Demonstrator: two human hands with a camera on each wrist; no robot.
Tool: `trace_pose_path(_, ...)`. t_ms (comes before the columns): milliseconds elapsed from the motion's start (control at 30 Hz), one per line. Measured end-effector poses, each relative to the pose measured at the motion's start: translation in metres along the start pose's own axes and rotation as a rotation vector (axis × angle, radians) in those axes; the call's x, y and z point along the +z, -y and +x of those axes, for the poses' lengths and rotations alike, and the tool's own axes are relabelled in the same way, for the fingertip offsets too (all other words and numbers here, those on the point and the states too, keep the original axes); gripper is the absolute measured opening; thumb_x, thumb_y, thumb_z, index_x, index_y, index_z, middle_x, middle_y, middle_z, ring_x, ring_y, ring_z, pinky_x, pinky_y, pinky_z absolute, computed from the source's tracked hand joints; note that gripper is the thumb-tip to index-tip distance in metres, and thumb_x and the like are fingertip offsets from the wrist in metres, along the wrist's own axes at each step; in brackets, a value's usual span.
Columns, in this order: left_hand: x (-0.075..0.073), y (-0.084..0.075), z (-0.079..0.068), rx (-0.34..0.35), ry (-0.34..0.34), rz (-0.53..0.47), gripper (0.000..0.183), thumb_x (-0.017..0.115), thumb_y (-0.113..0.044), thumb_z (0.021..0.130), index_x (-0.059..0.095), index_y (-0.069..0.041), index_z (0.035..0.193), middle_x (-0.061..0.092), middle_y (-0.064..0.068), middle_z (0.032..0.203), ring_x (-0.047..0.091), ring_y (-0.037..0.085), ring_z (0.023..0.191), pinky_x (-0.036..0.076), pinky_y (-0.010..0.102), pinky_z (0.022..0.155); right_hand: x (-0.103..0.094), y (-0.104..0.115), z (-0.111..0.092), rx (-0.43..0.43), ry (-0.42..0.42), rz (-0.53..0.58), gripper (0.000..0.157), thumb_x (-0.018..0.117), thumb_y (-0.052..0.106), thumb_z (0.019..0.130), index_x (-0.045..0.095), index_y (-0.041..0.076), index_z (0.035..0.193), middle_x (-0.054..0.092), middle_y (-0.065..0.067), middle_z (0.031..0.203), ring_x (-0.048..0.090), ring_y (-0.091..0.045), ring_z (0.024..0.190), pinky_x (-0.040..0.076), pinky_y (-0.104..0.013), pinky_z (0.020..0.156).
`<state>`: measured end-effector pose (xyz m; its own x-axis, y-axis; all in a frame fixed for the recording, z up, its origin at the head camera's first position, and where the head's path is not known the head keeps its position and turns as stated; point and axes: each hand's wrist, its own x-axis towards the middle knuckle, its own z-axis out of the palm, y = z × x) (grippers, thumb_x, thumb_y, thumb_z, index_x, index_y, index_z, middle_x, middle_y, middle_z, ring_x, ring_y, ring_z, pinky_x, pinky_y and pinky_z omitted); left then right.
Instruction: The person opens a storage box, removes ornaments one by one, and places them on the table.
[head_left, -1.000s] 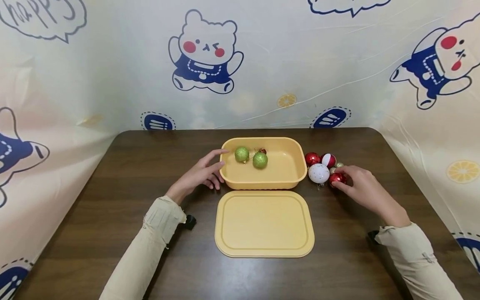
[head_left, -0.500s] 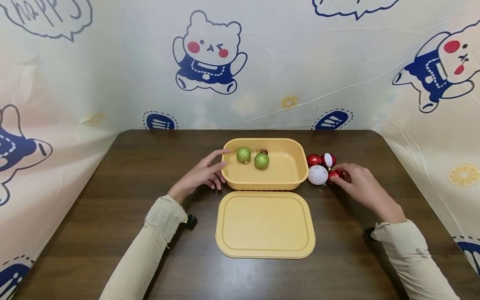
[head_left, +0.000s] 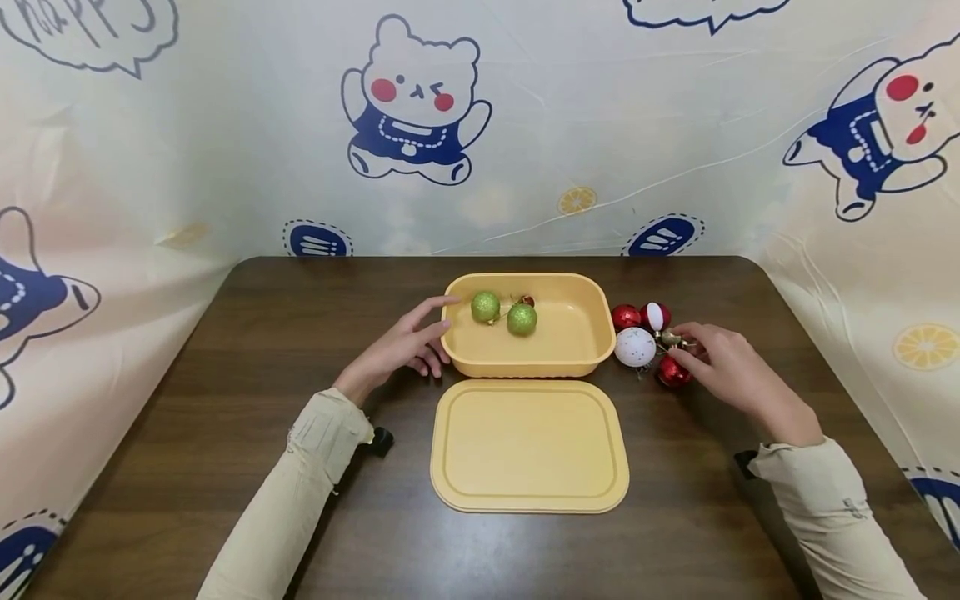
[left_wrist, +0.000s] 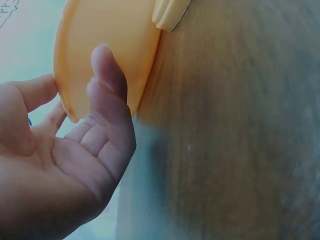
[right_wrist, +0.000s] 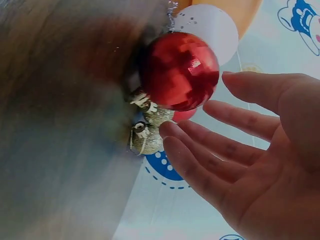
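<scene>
On the table's right side, my right hand point(head_left: 716, 362) has its fingertips at several small gold ornaments point(head_left: 670, 337). In the right wrist view its fingers are spread and nearly straight, with the thumb apart from a shiny red bauble point(right_wrist: 179, 71). Beside that bauble lie a speckled white bauble point(head_left: 635, 347), another red bauble point(head_left: 626, 317) and a red-and-white bauble point(head_left: 656, 316). My left hand point(head_left: 393, 346) touches the left end of a yellow box point(head_left: 528, 369) with extended fingers. Inside the box are two green glitter baubles point(head_left: 522, 319) and a small dark red ornament point(head_left: 527, 301).
A flat yellow lid point(head_left: 529, 446) lies in front of the box on the brown table point(head_left: 300, 333). A printed cloth point(head_left: 525, 100) hangs behind the table and along both sides.
My right hand has come off the nearer red bauble, which moved slightly left and then back toward the table's front. The gold ornaments beside it show again. My left hand stays at the box.
</scene>
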<state>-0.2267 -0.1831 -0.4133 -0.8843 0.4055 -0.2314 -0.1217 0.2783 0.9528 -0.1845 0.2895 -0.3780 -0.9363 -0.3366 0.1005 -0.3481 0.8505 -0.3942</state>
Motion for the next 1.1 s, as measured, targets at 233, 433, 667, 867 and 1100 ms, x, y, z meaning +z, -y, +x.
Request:
trace_pose_path(233,-0.001,0.001,-0.001,0.015,0.020,-0.013,0.048,0.050,-0.044,0.104,0.036,-0.041,0.149,0.064,0.030,0.090,0.067,0.031,0.063,0.053,0.036,0.056,-0.004,0.008,-0.002,-0.010,0.022,0.014,0.032,0.068,0.013,0.095,0.063,-0.003,0.122,0.067,-0.022,0.111,0.069,-0.031,0.089,0.057,-0.051,0.075)
trace_pose_path(433,-0.001,0.001,-0.001,0.016,0.015,-0.025,0.047,0.050,-0.041,0.105,0.036,-0.041,0.149,0.064,0.028,0.088,0.067,0.032,0.063,0.053,0.036,0.055,-0.008,0.019,-0.003,0.002,0.062,-0.007,0.036,0.068,0.016,0.096,0.061,-0.004,0.125,0.064,-0.026,0.120,0.068,-0.035,0.096,0.055,-0.054,0.083)
trace_pose_path(667,-0.001,0.000,-0.002,0.015,0.012,-0.025,0.046,0.050,-0.041,0.105,0.036,-0.041,0.149,0.064,0.029,0.089,0.067,0.031,0.062,0.052,0.035,0.055,-0.011,0.032,-0.004,0.002,0.058,-0.019,0.037,0.068,0.018,0.096,0.061,-0.003,0.126,0.064,-0.025,0.121,0.065,-0.036,0.099,0.054,-0.056,0.086)
trace_pose_path(867,-0.002,0.001,-0.002,0.016,0.011,-0.014,0.048,0.050,-0.042,0.104,0.036,-0.040,0.150,0.064,0.028,0.089,0.067,0.031,0.062,0.052,0.036,0.055,-0.007,0.054,-0.002,-0.032,0.039,-0.001,0.039,0.068,0.018,0.096,0.061,-0.003,0.127,0.063,-0.024,0.123,0.062,-0.039,0.106,0.052,-0.056,0.089)
trace_pose_path(1100,-0.002,0.000,-0.003,0.023,0.021,-0.019,0.047,0.047,-0.040,0.106,0.035,-0.039,0.150,0.063,0.031,0.091,0.067,0.031,0.064,0.053,0.036,0.056,-0.002,0.077,0.009,-0.121,-0.053,0.003,0.034,0.068,0.017,0.096,0.062,-0.001,0.124,0.064,-0.021,0.121,0.057,-0.039,0.114,0.046,-0.058,0.098)
